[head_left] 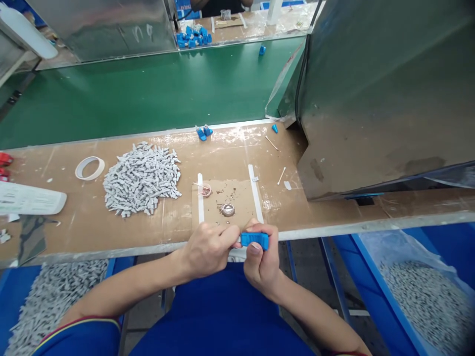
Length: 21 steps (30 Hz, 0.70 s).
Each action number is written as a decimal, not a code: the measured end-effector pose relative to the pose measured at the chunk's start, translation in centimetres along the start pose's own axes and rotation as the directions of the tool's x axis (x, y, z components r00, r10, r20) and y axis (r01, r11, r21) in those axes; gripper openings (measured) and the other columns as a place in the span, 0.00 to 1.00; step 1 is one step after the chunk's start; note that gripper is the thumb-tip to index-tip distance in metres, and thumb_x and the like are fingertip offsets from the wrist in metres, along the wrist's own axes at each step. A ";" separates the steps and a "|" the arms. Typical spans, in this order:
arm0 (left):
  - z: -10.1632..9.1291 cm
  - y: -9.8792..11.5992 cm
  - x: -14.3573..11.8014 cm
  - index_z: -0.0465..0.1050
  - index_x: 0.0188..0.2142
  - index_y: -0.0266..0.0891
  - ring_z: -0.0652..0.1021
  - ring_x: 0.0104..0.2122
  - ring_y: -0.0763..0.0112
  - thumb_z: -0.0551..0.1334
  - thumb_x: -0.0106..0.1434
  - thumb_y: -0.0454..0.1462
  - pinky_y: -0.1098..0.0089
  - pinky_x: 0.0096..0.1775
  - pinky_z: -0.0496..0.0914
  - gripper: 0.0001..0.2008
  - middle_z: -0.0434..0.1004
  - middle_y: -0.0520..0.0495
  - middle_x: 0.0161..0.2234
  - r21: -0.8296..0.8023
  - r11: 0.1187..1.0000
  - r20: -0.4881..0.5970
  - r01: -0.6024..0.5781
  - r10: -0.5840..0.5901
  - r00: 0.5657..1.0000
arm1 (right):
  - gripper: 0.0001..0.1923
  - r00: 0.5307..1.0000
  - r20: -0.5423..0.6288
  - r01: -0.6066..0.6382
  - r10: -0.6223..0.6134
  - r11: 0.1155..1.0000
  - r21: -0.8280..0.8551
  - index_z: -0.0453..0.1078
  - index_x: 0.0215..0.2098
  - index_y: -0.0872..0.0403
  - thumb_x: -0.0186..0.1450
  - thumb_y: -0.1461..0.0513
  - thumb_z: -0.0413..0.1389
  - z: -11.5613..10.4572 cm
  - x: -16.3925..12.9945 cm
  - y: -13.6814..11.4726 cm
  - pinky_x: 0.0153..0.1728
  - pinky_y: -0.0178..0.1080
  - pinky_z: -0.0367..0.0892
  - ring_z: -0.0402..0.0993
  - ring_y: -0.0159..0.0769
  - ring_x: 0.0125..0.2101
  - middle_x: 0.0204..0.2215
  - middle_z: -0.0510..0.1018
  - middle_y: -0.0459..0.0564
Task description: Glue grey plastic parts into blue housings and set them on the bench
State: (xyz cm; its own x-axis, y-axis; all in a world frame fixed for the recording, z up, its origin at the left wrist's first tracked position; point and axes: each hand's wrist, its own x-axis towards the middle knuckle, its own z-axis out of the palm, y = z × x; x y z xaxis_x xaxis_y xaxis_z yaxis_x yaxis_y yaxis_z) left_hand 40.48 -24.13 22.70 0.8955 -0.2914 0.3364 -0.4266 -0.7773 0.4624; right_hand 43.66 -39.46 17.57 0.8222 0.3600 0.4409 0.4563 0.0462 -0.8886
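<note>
My right hand [264, 259] is closed around a small blue plastic part [254, 241], with the thumb along its near side. My left hand [211, 247] is closed too. Its thumb and forefinger pinch a small pale piece at the blue part's left end, mostly hidden by the fingertips. Both hands meet just over the bench's front edge. Beyond them, a round metallic dish [227, 210] sits on a taped cardboard sheet [241, 198]. To the left lies a heap of small grey plastic pieces [143, 178].
A tape roll [90, 168] lies left of the heap, and cotton swabs [281, 176] lie at the right. Two blue parts [201, 133] rest near the green belt [148, 94]. A metal housing [371, 109] blocks the right. Blue bins [343, 252] flank me below; a person is across the belt.
</note>
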 end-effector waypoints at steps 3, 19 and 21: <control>0.4 0.0 0.0 0.60 0.28 0.42 0.66 0.17 0.73 0.47 0.71 0.29 0.69 0.21 0.57 0.15 0.66 0.54 0.19 -0.003 0.999 0.002 -0.039 0.039 0.999 | 0.11 0.999 -0.022 -0.024 0.024 1.000 0.016 0.58 0.49 0.49 0.77 0.52 0.43 0.0 -0.8 0.0 0.26 0.37 0.66 0.65 0.33 0.26 0.32 0.65 0.45; -0.5 -0.6 -0.2 0.65 0.28 0.39 0.66 0.19 0.73 0.42 0.79 0.39 0.68 0.22 0.57 0.24 0.66 0.53 0.20 0.241 0.965 0.058 -0.107 0.096 0.994 | 0.29 0.958 0.127 -0.272 0.259 0.957 0.099 0.66 0.28 0.51 0.75 0.42 0.40 -2.3 2.6 -0.1 0.20 0.37 0.54 0.62 0.33 0.18 0.18 0.66 0.44; -0.4 -0.5 -0.3 0.66 0.29 0.38 0.67 0.20 0.72 0.42 0.79 0.38 0.69 0.23 0.59 0.24 0.66 0.53 0.21 0.225 0.971 0.100 -0.086 0.065 0.993 | 0.30 0.954 0.076 -0.297 0.290 0.950 0.098 0.64 0.27 0.51 0.75 0.42 0.39 -1.9 2.3 0.1 0.20 0.38 0.54 0.62 0.33 0.18 0.19 0.66 0.44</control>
State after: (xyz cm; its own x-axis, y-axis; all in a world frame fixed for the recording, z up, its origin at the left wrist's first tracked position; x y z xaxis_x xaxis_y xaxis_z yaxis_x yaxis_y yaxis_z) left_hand 40.35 -23.47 22.66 0.8742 -0.3955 0.2816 -0.4625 -0.8548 0.2354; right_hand 46.29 -40.41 18.71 0.8911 0.4272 0.1529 0.1559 0.0283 -0.9874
